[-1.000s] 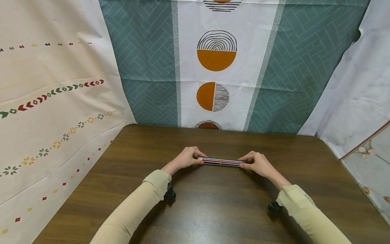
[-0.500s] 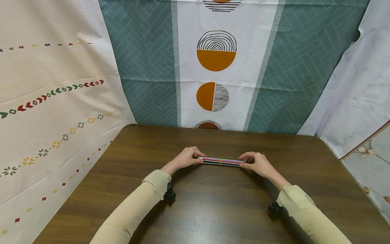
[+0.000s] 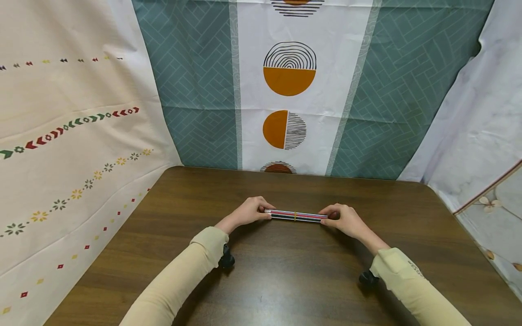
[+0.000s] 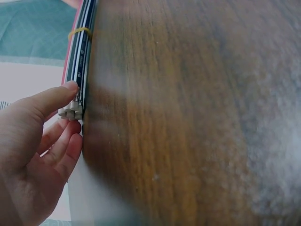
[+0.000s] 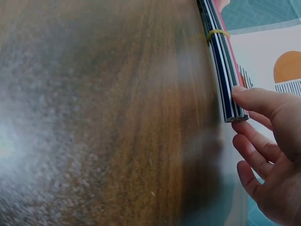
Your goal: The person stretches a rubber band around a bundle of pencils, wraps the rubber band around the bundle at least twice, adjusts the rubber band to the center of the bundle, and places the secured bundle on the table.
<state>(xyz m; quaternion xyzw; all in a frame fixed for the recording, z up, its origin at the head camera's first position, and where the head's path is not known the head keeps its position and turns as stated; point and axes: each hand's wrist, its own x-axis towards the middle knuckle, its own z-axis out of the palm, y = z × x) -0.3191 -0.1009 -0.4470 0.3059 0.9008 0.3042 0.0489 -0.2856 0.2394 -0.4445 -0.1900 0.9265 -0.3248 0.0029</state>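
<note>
A bundle of striped pencils (image 3: 303,217), dark, white and red, lies crosswise between the two hands. A yellow rubber band (image 3: 295,216) circles its middle. My left hand (image 3: 249,211) pinches the left end between thumb and fingers; in the left wrist view white eraser ends (image 4: 70,114) show below the thumb. At the other end, my right hand (image 3: 345,220) pinches the bundle, thumb on the near side. The flat, unsharpened pencil ends (image 5: 236,119) face the right wrist camera. The bundle is close over the table in the head view.
The brown wooden table (image 3: 269,271) stretches around both arms. Behind it hangs a green and white patterned cloth (image 3: 204,90), with a cream cloth (image 3: 81,172) on the left and a pale cloth (image 3: 477,136) on the right. Small black devices (image 3: 226,258) sit at the wrists.
The bundle seems slightly rolled in the fingers, its red and dark stripes showing differently. Both hands keep nearly the same place and grip.
</note>
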